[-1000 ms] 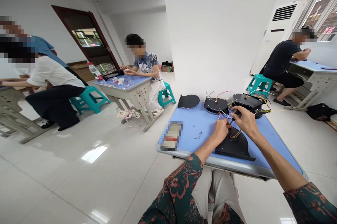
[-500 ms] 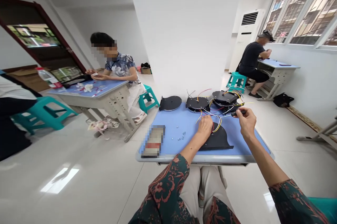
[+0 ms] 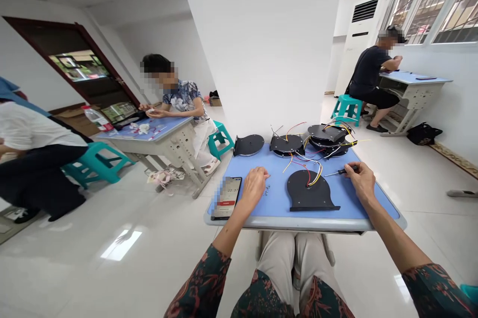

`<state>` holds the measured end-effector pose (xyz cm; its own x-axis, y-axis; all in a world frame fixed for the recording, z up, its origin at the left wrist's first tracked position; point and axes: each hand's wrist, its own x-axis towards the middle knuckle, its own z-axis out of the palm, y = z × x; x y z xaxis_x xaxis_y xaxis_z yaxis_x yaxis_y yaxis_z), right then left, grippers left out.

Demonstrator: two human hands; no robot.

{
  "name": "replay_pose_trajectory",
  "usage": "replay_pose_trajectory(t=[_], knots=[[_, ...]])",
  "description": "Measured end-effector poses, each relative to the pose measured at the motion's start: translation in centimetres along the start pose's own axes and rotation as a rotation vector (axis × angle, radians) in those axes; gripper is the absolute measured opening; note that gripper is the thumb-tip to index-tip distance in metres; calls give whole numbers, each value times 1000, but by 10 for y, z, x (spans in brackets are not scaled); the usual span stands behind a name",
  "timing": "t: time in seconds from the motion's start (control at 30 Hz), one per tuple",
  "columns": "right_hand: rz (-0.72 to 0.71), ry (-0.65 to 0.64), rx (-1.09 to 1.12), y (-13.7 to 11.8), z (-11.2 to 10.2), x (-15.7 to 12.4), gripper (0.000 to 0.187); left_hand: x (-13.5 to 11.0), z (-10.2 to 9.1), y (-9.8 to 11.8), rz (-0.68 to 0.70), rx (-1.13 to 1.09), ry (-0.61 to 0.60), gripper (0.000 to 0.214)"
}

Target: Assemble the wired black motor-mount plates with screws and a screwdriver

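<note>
On the blue table [image 3: 276, 206] in front of me lies a flat black fan housing [image 3: 309, 196] with red and yellow wires coming out of its middle. My right hand [image 3: 361, 181] rests to its right, closed on a small screwdriver [image 3: 338, 172] that points left. My left hand [image 3: 255, 184] sits left of the housing, fingers curled down over several small screws [image 3: 267, 189]; whether it has picked one up is not visible.
A phone [image 3: 227, 197] lies at the table's left edge. More black housings [image 3: 287, 144] with loose wires are stacked at the far edge. Other people sit at a table [image 3: 149, 131] to the left and a desk [image 3: 411, 81] by the right window. Teal stools stand nearby.
My left hand has left the housing's wires and moved left to the screws. My right hand has come down to the table with the screwdriver. The camera has turned slightly.
</note>
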<state>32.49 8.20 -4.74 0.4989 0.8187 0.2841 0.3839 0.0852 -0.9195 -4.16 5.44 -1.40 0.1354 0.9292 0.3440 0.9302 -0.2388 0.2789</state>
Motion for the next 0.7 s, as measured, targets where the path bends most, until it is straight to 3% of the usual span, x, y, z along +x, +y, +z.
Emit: replay_pose_trajectory(t=[0.1,0.27,0.43,0.57,0.63,0.7], knots=[[-111,-31,-225,4,4,1,36,-17,-4,-18,30,17,25,15],[-306,-74,-496,6,6,-5,35,-27,5,-17,48,49,46,15],[-409,-129,-596,-2,-1,-15,33,-31,10,-16,54,54,29,15],[-518,-53,-621,-16,-15,-37,32,-42,6,-13,44,-56,106,21],[-455,-92,-610,-24,-22,-51,31,-50,5,-3,11,-218,147,21],[-281,-257,-556,-32,-26,-64,32,-58,9,14,-64,-484,92,20]])
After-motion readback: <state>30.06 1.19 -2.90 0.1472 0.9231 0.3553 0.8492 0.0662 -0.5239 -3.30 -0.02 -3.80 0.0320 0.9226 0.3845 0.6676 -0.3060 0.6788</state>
